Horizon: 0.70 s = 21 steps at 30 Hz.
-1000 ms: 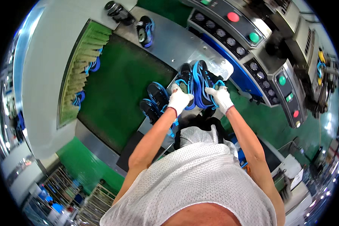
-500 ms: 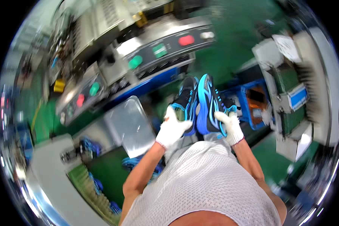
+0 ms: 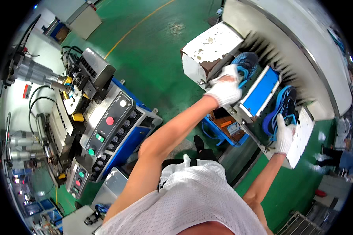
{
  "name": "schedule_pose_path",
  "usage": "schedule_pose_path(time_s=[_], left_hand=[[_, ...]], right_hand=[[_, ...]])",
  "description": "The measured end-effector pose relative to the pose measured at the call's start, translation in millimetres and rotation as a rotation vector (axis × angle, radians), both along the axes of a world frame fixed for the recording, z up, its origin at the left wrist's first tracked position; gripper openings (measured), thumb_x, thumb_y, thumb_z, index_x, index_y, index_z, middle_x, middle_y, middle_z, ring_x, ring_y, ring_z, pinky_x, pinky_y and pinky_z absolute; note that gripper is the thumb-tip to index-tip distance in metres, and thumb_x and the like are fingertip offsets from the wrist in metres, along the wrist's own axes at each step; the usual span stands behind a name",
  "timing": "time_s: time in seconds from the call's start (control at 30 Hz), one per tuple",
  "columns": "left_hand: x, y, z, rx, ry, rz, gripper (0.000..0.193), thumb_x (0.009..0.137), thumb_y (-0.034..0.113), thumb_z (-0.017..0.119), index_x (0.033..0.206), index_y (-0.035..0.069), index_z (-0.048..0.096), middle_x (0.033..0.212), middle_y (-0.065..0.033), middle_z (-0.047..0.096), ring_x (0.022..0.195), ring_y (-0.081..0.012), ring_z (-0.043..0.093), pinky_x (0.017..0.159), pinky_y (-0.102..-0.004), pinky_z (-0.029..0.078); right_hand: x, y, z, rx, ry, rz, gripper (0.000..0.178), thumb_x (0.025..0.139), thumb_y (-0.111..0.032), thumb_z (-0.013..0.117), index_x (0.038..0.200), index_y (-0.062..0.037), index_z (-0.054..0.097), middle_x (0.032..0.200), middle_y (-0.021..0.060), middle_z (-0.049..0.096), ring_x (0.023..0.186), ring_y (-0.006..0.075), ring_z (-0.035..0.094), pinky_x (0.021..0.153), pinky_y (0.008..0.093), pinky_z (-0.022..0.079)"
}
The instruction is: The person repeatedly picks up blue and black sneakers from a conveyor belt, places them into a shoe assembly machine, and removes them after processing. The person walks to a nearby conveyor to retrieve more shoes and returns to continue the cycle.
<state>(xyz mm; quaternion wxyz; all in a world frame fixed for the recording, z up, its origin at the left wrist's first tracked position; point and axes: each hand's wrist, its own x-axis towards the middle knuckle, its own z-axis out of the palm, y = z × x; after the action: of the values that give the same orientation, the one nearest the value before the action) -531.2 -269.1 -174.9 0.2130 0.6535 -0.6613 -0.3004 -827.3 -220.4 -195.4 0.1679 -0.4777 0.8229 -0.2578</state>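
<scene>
Well, from where I stand, the left hand (image 3: pixel 225 87) grips one black-and-blue shoe (image 3: pixel 247 62) at its heel end, and the right hand (image 3: pixel 285 135) clasps a second shoe (image 3: pixel 288 103) likewise, one on each side of a blue panel (image 3: pixel 261 91) (a row of dark bristles (image 3: pixel 271 51) sits close to the toes)

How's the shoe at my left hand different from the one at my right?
The left-hand shoe sits left of the blue panel, the right-hand shoe right of it. Your left hand hides much of the left-hand shoe's heel end; the right-hand shoe shows most of its length, your right hand near its heel. Both are black and blue.
</scene>
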Motion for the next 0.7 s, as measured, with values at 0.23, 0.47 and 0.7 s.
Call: schedule_pose_path(time_s=[0.23, 0.47, 0.7], left_hand=[[-57.3, -123.7, 17.8, -0.043, -0.047, -0.122, 0.065, 0.081, 0.037, 0.063, 0.129, -0.005, 0.056, 0.138, -0.0287, 0.053, 0.129, -0.0412, 0.053, 0.104, -0.0568, 0.045], [32.5, 102.3, -97.1, -0.378, 0.266, 0.188, 0.063, 0.089, 0.035, 0.065, 0.14, 0.003, 0.046, 0.135, -0.0217, 0.055, 0.121, -0.0403, 0.057, 0.102, -0.0541, 0.044], [163.1, 571.3, -168.8, 0.294, 0.006, 1.38, 0.04, 0.091, 0.036, 0.054, 0.115, 0.007, 0.067, 0.114, -0.0202, 0.069, 0.11, -0.0386, 0.065, 0.098, -0.0451, 0.049]], right_hand=[[-106.1, -171.6, -73.6, -0.272, -0.3, 0.127, 0.059, 0.078, -0.039, 0.084, 0.108, 0.0098, 0.069, 0.104, 0.0148, 0.072, 0.092, 0.0231, 0.064, 0.085, 0.0388, 0.051], [100.2, -56.7, -11.2, -0.82, -0.084, 0.527, 0.05, 0.098, -0.028, 0.067, 0.128, 0.0102, 0.06, 0.135, 0.0257, 0.061, 0.124, 0.0322, 0.06, 0.105, 0.0414, 0.049], [302.8, 88.0, -170.4, 0.499, -0.477, 1.689, 0.057, 0.097, -0.013, 0.066, 0.146, 0.0047, 0.042, 0.143, 0.0238, 0.054, 0.131, 0.0283, 0.055, 0.104, 0.0361, 0.048]])
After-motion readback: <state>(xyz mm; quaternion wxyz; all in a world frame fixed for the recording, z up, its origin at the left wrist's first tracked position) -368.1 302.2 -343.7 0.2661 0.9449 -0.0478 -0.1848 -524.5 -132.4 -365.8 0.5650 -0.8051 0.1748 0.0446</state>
